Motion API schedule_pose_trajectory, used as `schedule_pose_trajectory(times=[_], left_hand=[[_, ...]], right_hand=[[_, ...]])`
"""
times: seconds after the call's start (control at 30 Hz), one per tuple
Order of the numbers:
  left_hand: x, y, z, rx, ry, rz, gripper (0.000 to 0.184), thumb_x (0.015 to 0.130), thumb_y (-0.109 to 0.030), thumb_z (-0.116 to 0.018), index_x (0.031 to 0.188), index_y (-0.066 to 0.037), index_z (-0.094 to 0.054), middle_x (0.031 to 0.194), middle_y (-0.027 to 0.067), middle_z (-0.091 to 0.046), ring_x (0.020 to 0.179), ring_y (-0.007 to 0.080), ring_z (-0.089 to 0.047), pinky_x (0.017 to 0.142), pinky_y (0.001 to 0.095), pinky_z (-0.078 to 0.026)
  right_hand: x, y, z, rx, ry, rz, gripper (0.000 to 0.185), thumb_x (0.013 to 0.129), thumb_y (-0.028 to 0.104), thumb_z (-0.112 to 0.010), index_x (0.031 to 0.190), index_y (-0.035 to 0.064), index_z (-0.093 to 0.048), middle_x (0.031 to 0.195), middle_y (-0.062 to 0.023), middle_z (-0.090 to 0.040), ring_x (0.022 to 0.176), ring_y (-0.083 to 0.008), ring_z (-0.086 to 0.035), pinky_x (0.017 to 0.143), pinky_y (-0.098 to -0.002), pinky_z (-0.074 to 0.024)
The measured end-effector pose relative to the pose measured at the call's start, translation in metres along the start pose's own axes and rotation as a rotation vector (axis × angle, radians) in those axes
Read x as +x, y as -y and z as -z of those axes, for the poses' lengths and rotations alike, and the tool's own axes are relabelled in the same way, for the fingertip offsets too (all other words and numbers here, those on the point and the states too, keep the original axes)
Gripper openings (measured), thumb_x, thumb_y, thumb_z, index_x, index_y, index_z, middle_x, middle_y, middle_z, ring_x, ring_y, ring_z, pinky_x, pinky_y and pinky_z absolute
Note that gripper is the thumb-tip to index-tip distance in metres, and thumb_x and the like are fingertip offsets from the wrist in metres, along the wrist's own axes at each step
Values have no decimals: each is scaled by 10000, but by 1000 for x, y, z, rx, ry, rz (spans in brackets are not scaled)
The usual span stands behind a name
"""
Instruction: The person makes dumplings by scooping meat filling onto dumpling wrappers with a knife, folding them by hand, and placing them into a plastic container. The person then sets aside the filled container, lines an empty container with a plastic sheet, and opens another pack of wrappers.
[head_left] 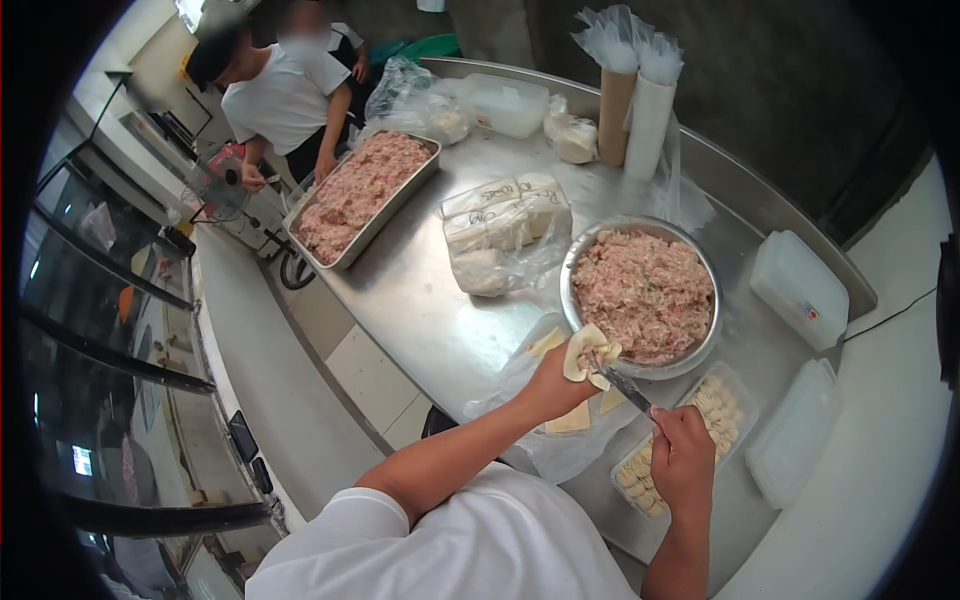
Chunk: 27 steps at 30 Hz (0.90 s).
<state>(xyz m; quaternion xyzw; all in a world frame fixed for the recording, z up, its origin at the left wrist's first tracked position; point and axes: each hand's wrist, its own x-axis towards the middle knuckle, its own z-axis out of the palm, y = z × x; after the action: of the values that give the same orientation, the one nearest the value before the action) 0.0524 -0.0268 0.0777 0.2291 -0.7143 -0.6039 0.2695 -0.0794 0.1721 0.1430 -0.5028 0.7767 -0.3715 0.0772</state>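
My left hand (pixel 552 388) is closed around a dumpling wrapper (pixel 577 357) whose pale edges flare outward, with some meat filling inside. In my right hand (pixel 684 452) is a knife-like metal spreader (pixel 626 386), its tip at the filling in the wrapper. Just beyond my hands stands a round metal bowl (pixel 716 318) heaped with minced meat (pixel 643 292). Loose wrappers (pixel 570 420) lie on a plastic sheet (pixel 555 455) under my left forearm and hand. A clear container (pixel 628 484) with rows of shaped dumplings (pixel 715 405) sits beside and partly behind my right hand.
A deep tray (pixel 436 155) of minced meat stands at the table's far left, near a co-worker (pixel 290 95). Plastic-wrapped packs (pixel 505 228) lie mid-table. Two tall rolls (pixel 650 125) stand at the back. Plastic tubs (pixel 798 285) and a lid (pixel 797 430) are on the right.
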Motion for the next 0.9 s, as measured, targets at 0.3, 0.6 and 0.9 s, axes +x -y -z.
schedule_pose_trajectory(times=[0.3,0.6,0.9], left_hand=[[-3,11,-2,455,126,-103,364,809,-87,-766,1144,-25,-637,1032,163,-680,988,284,-684,878,371,-529],[6,-25,-18,237,118,194,242,954,-204,-715,1087,-19,-634,969,138,-671,822,161,-682,693,305,-550],[-29,-13,-104,-322,415,101,384,1061,-319,-536,1291,-17,-594,1139,86,-651,1038,179,-648,880,339,-532]], right_hand=[[-1,9,16,-249,146,65,274,787,8,-664,1044,67,-739,894,-110,-602,762,-310,-628,691,-435,-520],[-35,-42,4,177,-47,-296,113,845,77,-714,943,24,-695,757,-56,-594,659,-183,-579,632,-329,-473],[-62,-17,-63,1466,-357,-651,249,975,226,-666,1136,47,-601,727,29,-543,536,-38,-435,466,-209,-340]])
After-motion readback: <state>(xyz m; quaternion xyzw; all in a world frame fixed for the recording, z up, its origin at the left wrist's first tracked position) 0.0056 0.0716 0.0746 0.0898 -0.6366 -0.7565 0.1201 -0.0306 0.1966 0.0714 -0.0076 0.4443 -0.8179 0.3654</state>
